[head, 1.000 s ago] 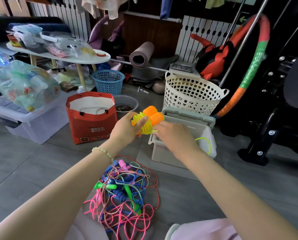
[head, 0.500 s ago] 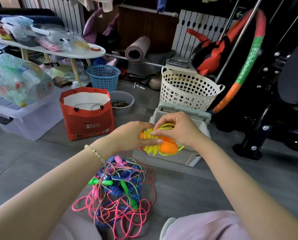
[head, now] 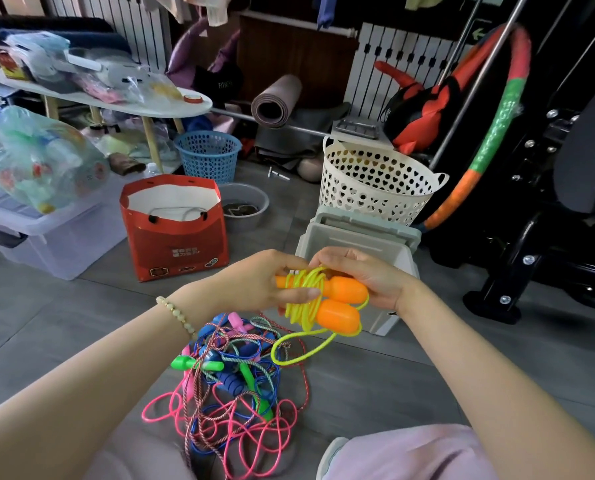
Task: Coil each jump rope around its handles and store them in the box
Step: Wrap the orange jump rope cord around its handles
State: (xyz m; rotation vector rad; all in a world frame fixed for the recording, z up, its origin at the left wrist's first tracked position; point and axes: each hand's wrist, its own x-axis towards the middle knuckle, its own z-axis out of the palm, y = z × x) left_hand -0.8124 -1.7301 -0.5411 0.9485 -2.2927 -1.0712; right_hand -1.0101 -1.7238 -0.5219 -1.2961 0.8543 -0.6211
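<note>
Box (head: pixel 379 322) behind left hand (head: pixel 254 285), right hand (head: pixel 365 278), rope (head: pixel 301 308)

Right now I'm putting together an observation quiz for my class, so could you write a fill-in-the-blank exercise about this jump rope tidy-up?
The left hand and the right hand hold a yellow rope wound round two ____ handles.
The tangled pile of ropes lies on the ____.
The bag left of the box is ____.
The left wrist wears a beaded ____.
Missing words: orange, floor, red, bracelet.
</note>
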